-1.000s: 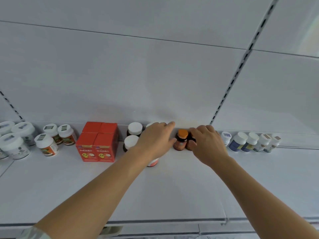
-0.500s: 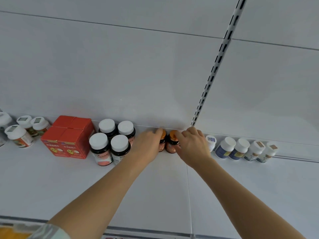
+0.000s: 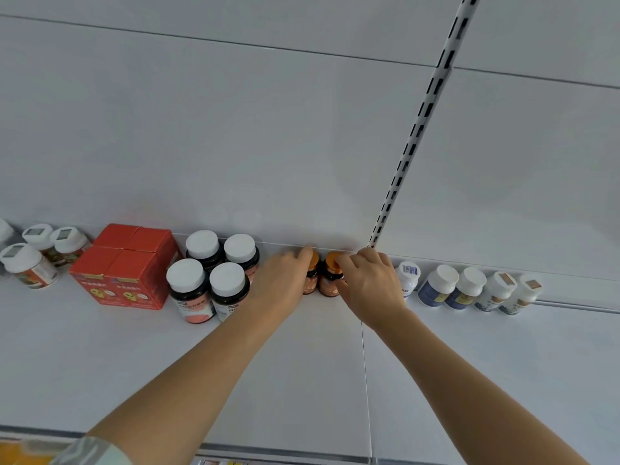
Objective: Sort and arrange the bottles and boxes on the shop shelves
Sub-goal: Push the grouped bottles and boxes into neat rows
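My left hand [image 3: 285, 283] reaches to the middle of the frame. Its fingers curl round the left orange-cap bottle [image 3: 311, 275], so that grip is wrapped on the bottle. The hand hides most of it. My right hand [image 3: 370, 283] is just beside it. Its fingers curl over the right orange-cap bottle [image 3: 330, 276] and hold it near the cap. The two little brown bottles stand side by side and touch. They stand at the back of the white shelf [image 3: 302, 364], against the back wall [image 3: 268, 129].

To the left of my left hand stand four dark bottles with white caps [image 3: 214, 273], two in front and two behind, close together. Further left is a block of red boxes [image 3: 125, 266], packed tight. At the left edge of the frame are some white bottles with stickers on their caps [image 3: 30, 263].

To the right of my right hand is a small white bottle [image 3: 407, 276], partly hidden by my hand. After it comes a row of white-cap bottles [image 3: 476, 288] along the back, two with dark blue labels and two paler ones.

A white slotted rail [image 3: 419, 122] goes up the wall from behind my right hand to the upper right of the frame.
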